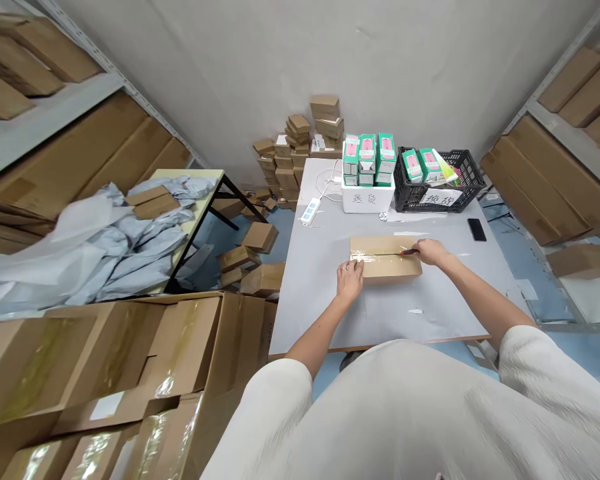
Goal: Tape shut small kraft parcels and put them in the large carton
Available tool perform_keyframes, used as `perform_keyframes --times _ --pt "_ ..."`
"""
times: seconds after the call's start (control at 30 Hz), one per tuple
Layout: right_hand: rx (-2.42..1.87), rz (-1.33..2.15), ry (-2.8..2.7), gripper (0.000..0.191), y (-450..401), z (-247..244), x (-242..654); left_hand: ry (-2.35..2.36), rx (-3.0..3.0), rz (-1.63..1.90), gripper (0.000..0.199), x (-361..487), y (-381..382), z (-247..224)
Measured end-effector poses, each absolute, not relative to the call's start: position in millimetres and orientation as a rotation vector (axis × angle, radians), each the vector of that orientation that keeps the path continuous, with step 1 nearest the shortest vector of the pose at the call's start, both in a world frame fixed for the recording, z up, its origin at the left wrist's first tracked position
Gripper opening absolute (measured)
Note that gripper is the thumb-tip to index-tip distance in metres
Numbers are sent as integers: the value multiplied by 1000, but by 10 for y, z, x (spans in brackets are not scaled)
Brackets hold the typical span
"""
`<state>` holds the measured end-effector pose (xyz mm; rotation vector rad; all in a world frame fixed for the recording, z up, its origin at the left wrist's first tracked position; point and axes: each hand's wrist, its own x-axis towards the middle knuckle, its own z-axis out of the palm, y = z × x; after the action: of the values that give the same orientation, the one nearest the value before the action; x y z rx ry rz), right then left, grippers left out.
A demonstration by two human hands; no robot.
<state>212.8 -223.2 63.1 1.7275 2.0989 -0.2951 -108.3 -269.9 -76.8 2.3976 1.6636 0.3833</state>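
Note:
A taped brown cardboard box lies on the grey tabletop in front of me. My left hand, with a ring on one finger, grips the box at its near left corner, the fingertips on its top. In my right hand is a box cutter, red and black, its tip at the seam along the box's top. Shiny clear tape covers the left part of that seam. The fingers of my right hand are wrapped round the cutter's handle, which is partly hidden.
At the table's far side stand a white bin of green-and-white boxes, a black crate and a power strip. A phone lies at right. A large carton of taped boxes is at my left; stacked boxes stand by the wall.

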Motion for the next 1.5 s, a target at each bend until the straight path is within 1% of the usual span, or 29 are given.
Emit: perform_keyframes --times 0.33,0.47,0.7,1.0,1.3,1.4,1.5 --pt "1677 -276 2131 37 -2207 650 2314 1720 2397 304 62 -1062 -2696 -688" --pt "1660 -278 2165 38 -2232 594 2326 1745 2355 284 56 -1034 -2733 -597" --pt "1710 -286 2158 37 -2260 550 2415 1781 2304 253 59 -1003 -2757 -520" --pt "1783 -318 2131 34 -2352 625 2939 1825 2306 260 57 -982 -2763 -513" --pt "1859 -357 2125 34 -2423 555 3089 1956 2202 250 52 -790 -2729 -481" --pt "1864 -353 2112 36 -2440 523 3181 1995 2155 227 55 -712 -2672 -459" --pt "1903 -384 2107 38 -2472 455 3279 1828 2234 193 60 -551 -2573 -417"
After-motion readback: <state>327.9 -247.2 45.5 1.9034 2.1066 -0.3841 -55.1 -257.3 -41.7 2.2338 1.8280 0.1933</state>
